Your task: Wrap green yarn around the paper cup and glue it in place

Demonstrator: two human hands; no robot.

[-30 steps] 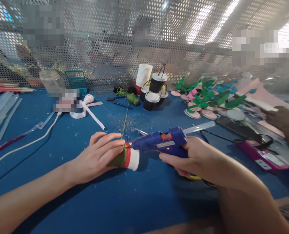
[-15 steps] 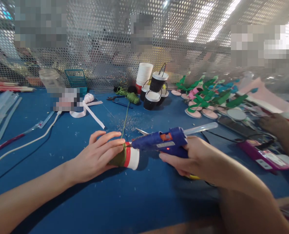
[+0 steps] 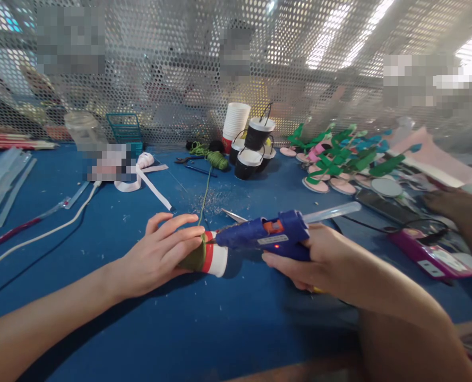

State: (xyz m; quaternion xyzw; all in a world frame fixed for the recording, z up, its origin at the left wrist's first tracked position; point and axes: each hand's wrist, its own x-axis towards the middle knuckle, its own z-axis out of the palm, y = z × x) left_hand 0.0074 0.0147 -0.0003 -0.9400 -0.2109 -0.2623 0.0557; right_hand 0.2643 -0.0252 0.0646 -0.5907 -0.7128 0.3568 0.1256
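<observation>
My left hand (image 3: 166, 249) is closed over a paper cup (image 3: 219, 260) lying on its side, its mouth to the right. Green yarn is wound round the cup's lower part, beside a red band. A strand of green yarn (image 3: 207, 193) runs from under my fingers back to a yarn ball (image 3: 216, 160). My right hand (image 3: 311, 260) grips a blue hot glue gun (image 3: 265, 236) with a red light on and a clear glue stick out of its back. The nozzle is at the cup's red band, close to the yarn's edge. Scissors (image 3: 234, 215) lie partly hidden behind the gun.
Black-wrapped cups (image 3: 248, 167) with handles and a white cup stack (image 3: 236, 119) stand at the back. Green paper plants (image 3: 331, 167) crowd the right, near a purple power strip (image 3: 430, 254) and another person's hand (image 3: 445, 204). White ribbon (image 3: 154, 191) and glue sticks (image 3: 2, 170) lie left.
The glue gun in my right hand has shifted slightly right and down, its nozzle still at the red band. My left hand and the cup have barely moved.
</observation>
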